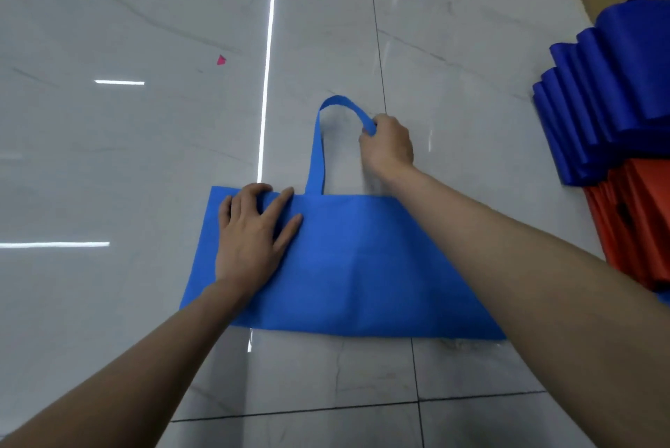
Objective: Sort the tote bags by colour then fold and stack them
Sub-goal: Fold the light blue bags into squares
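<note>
Right forearm covers the right part of the light-blue tote bag [348, 266]; its upper-right corner & right edge can't be seen. One end of the handle [319, 150] is lost inside the right hand [388, 146], so where it joins the bag is hidden. Left hand [253, 230] hides the fabric under the palm. Dark-blue bags [609, 96] & orange bags [631, 226] are cut off by the right frame edge; count unclear. Small pink scrap [221, 60] on the floor is too tiny to identify.

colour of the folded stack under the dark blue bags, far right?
Orange folded stack, seen in the head view.
</note>
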Available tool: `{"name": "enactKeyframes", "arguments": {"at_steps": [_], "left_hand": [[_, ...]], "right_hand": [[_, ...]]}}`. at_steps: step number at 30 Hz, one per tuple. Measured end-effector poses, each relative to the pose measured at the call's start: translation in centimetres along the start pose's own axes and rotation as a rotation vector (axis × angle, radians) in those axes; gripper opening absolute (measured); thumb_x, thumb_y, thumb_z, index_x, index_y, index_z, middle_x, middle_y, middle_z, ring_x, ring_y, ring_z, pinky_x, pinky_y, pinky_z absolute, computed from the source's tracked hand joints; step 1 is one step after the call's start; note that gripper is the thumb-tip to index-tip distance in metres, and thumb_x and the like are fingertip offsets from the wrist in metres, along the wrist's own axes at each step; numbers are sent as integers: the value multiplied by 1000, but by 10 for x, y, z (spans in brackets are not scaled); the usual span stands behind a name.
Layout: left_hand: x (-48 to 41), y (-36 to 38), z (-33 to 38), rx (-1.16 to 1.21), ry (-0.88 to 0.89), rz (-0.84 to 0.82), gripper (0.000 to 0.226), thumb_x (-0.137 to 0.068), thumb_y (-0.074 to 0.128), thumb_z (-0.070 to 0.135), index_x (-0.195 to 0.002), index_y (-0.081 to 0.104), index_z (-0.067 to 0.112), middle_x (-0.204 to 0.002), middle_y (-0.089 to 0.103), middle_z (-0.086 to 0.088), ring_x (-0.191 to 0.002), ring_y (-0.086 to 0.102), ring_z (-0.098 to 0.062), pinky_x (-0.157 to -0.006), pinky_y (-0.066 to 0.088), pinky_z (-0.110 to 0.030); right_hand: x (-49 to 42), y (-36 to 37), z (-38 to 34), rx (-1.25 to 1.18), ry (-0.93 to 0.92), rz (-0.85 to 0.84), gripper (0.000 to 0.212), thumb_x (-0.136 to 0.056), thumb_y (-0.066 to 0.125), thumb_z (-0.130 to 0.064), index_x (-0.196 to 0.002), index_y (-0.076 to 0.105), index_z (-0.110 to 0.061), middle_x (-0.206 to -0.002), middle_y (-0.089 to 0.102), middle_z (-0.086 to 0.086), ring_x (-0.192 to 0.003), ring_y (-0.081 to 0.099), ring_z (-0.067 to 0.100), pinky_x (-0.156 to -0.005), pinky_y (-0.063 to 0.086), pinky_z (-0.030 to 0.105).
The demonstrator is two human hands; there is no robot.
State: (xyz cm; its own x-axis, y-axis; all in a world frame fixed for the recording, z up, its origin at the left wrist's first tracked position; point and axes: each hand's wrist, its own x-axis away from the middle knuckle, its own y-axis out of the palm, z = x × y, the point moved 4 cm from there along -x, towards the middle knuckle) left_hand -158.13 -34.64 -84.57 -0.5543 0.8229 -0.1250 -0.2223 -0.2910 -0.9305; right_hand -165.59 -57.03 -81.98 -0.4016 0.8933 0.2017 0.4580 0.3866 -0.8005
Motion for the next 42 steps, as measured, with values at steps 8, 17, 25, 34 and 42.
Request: {"name": "enactKeyframes", "arguments": {"at_steps": [8, 17, 25, 34, 42], "left_hand": [[4, -1, -5, 100, -16, -13, 56, -86, 39, 59, -113, 58, 14, -103, 43, -10, -99, 37, -26, -101, 32, -43], [-4, -20, 2, 236, 6, -27, 46, -82, 48, 55, -93, 60, 13, -93, 43, 3, -80, 37, -15, -78, 30, -31], [18, -25, 2, 222, 129, -25, 37, -85, 43, 49, -91, 53, 14, -93, 45, 6, -78, 40, -12, -86, 29, -29], [22, -44, 21, 125, 387, 73, 14, -89, 43, 32, -82, 36, 23, -68, 50, 5, -67, 35, -11, -74, 30, -26], [38, -52, 24, 47, 493, 159, 15, -90, 45, 26, -81, 35, 19, -65, 49, 0, -66, 35, -13, -71, 30, -26]], "right_hand": [[23, -58, -24, -556, -167, -85, 11, -94, 49, -10, -86, 54, -16, -66, 61, 0, -47, 45, 12, -46, 37, 21], [150, -62, 9, -265, -576, -109, 22, -73, 48, -11, -90, 61, -9, -82, 55, -14, -80, 48, 5, -77, 38, 18], [182, -31, 64, 233, -861, -315, 48, -64, 39, -19, -105, 61, -11, -102, 61, 0, -96, 49, 14, -97, 34, 23], [144, -63, 35, -218, -383, 22, 26, -92, 39, -27, -103, 59, -14, -91, 62, -12, -89, 60, 15, -76, 45, 32], [107, -15, 10, 94, -308, -609, 17, -92, 57, -29, -106, 63, -21, -99, 63, -4, -86, 58, 13, -77, 45, 26]]}}
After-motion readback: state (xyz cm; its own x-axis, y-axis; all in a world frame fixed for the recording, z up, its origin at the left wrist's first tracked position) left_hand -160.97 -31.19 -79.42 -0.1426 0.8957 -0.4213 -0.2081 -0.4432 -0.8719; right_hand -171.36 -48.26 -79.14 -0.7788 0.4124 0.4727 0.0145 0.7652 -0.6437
